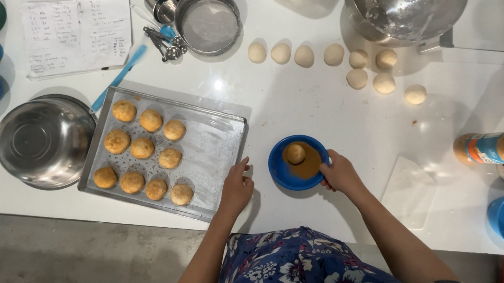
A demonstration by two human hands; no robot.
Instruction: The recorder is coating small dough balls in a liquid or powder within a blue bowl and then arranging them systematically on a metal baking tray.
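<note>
From my head camera, looking straight down at the white counter (320, 104): my right hand (340, 174) has its grip curled loosely at the right rim of the small blue bowl (299, 162), fingertips touching the rim and steadying it, nothing lifted. The bowl sits near the counter's front edge, just right of the baking tray (217, 144). Inside it lies a layer of brown crumb coating, and one dough ball (294, 153) rests in it toward the upper left; the ball is round, so it has no clear long axis.

My left hand (235, 187) lies at the tray's near right corner, fingers mostly extended and touching the tray edge, gripping nothing. The tray runs long from upper right to lower left, slightly skewed to the counter edge. Ten coated balls (143, 148) fill its left half in rows; its right half is bare.

Plain dough balls (305, 55) lie in a line well beyond the bowl, curving toward a large steel mixing bowl (408, 3). A second steel bowl (45, 141) sits left of the tray. A crumb jar (492, 148) lies on its side at right.
</note>
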